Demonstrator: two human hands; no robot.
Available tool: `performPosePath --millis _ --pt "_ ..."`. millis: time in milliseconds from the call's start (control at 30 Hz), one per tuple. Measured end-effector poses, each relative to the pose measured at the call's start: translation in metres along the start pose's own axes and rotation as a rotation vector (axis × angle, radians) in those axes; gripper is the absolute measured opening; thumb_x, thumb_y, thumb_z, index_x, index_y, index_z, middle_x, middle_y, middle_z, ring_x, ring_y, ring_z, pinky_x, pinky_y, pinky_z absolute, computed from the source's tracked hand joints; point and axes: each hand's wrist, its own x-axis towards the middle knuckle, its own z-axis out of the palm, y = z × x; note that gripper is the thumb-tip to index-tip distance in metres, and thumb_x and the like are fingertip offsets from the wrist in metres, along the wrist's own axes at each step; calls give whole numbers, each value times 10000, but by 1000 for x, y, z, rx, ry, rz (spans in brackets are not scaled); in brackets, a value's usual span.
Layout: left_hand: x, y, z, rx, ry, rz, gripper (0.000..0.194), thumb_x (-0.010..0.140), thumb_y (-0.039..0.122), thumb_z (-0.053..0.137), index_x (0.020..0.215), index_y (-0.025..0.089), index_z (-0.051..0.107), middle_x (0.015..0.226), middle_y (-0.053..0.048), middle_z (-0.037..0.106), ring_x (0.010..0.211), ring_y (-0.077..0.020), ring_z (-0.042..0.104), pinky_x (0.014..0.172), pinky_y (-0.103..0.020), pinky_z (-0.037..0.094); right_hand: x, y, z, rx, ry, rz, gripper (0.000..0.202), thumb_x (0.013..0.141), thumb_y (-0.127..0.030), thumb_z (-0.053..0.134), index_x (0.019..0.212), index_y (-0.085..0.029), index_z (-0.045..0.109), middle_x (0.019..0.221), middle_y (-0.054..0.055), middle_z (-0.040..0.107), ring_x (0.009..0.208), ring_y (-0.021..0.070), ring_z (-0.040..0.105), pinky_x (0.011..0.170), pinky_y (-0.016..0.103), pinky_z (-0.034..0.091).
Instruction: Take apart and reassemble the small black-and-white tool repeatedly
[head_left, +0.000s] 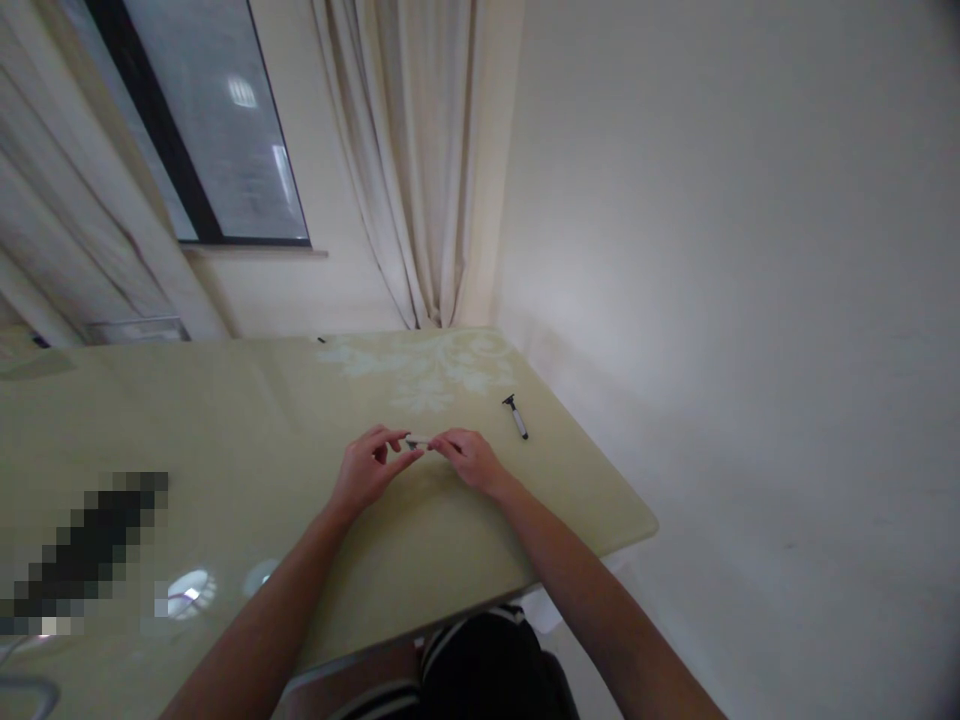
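Observation:
Between my two hands, just above the table, is a small razor with a dark head and a pale grey handle. My right hand pinches the handle end between thumb and fingertips. At the dark head, the thumb and index finger of my left hand close in from both sides, and the fingertips seem to grip it. Part of the razor is hidden by the fingers. A second razor, with a black head and grey handle, lies on the table to the right of my right hand.
The glossy cream table has a rounded right corner near the white wall. A small dark object lies at the far edge. A blurred-out dark shape is at left. Curtains and a window stand behind.

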Motion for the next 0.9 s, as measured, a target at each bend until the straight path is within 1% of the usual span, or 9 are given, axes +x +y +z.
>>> performPosePath --millis 100,267,367,433,567,733,900 --pt "0 2 0 -10 6 0 371 780 533 791 950 203 779 759 7 633 514 -87 445 510 -238 412 0 -1 -1 -32 25 41 465 1051 -518 478 986 -193 803 864 56 740 792 163 635 726 255 407" --pt "1 2 -2 0 33 3 368 777 526 801 966 210 781 754 8 639 520 -89 456 519 -240 420 -1 -4 0 37 -20 -47 465 1054 -521 466 1015 -196 796 877 54 739 792 157 632 736 252 417" --pt "1 0 -4 3 63 4 363 779 531 798 948 210 776 754 5 639 527 -92 459 514 -237 420 -1 -4 0 -12 10 9 478 1050 -535 466 991 -196 798 861 58 737 783 164 630 724 259 411" --pt "1 -1 -4 -1 50 4 354 787 528 793 942 211 774 755 4 639 529 -92 460 510 -235 417 -1 -4 -1 -26 21 21 491 1046 -548 465 979 -194 798 835 53 726 762 161 620 704 256 400" --pt "1 -1 -4 2 25 24 348 793 507 801 977 212 777 767 6 639 539 -91 461 530 -237 422 -2 -5 -2 41 -10 -30 489 1052 -540 457 1012 -190 795 847 46 725 758 150 616 704 246 400" --pt "1 -1 -4 6 31 20 343 794 510 795 954 207 777 757 6 638 530 -90 455 522 -237 415 -1 -6 -2 20 32 30 498 1041 -558 472 997 -187 801 845 51 730 763 156 618 710 251 402" --pt "1 -3 -5 17 38 31 370 800 533 786 984 213 774 778 1 645 544 -95 466 543 -238 429 -1 -8 -1 62 -20 -18 495 1048 -554 457 1037 -197 799 866 46 735 767 152 626 708 246 410"
